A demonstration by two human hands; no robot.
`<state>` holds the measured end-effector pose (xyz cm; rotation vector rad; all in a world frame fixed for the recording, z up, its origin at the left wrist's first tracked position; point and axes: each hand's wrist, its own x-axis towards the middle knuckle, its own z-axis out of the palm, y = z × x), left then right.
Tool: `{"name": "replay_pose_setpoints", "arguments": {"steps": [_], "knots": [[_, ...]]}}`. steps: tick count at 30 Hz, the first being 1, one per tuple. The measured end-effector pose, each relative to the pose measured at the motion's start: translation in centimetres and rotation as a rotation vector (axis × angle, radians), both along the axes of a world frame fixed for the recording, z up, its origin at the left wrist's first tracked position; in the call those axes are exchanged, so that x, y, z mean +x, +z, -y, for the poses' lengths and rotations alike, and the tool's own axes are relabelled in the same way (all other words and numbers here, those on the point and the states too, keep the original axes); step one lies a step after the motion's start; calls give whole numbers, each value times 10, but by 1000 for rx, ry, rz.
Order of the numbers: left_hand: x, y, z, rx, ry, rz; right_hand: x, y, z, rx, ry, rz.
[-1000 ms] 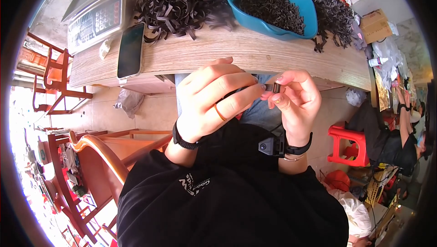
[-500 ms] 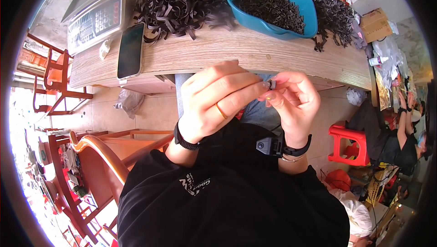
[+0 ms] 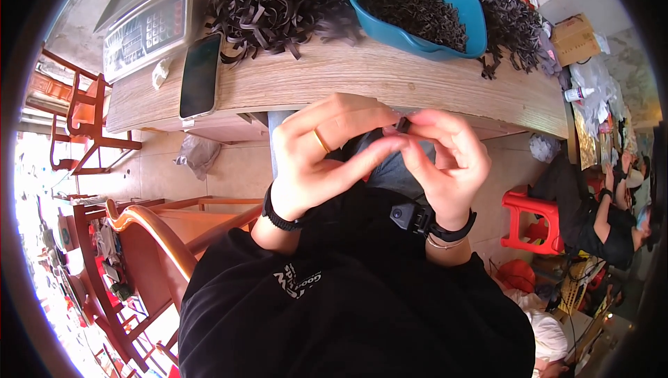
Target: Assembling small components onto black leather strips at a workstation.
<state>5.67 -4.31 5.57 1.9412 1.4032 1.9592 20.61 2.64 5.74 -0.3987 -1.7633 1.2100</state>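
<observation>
Over my lap, just short of the table's front edge, both hands meet at the fingertips around a small dark strip piece [image 3: 403,124]. My left hand [image 3: 323,148] pinches it from the left with thumb and forefinger. From the right, my right hand [image 3: 452,155] pinches the same piece between thumb and fingers; much of it is hidden. Beyond the hands on the table lies a heap of long black strips [image 3: 278,5]. A teal basin [image 3: 417,46] beside that heap holds many short, dark, knotted-looking bits [image 3: 421,12].
Right of the basin is another dark heap [image 3: 511,26]. A phone [image 3: 200,77], crumpled tissue [image 3: 161,72] and digital scale [image 3: 149,30] occupy the table's left. A wooden chair [image 3: 153,228] stands left of me, a red stool [image 3: 532,221] right; another person [image 3: 605,225] sits beyond.
My left hand has turned so its thumb shows, reaching across to the right fingertips. The dark piece has shifted slightly left and tilted. My right fingers have moved a little.
</observation>
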Motion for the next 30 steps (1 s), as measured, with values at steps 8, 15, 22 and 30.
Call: {"name": "replay_pose_setpoints", "arguments": {"steps": [8, 15, 22, 30], "knots": [[13, -11, -1, 114, 136, 135, -5, -2, 4, 183, -57, 30], [2, 3, 5, 133, 126, -204, -1, -4, 4, 148, -28, -16], [-8, 4, 10, 70, 82, -358, 3, -1, 1, 79, 105, -46], [-9, 4, 9, 73, 115, -431, 1, -2, 2, 54, 115, -25]]}}
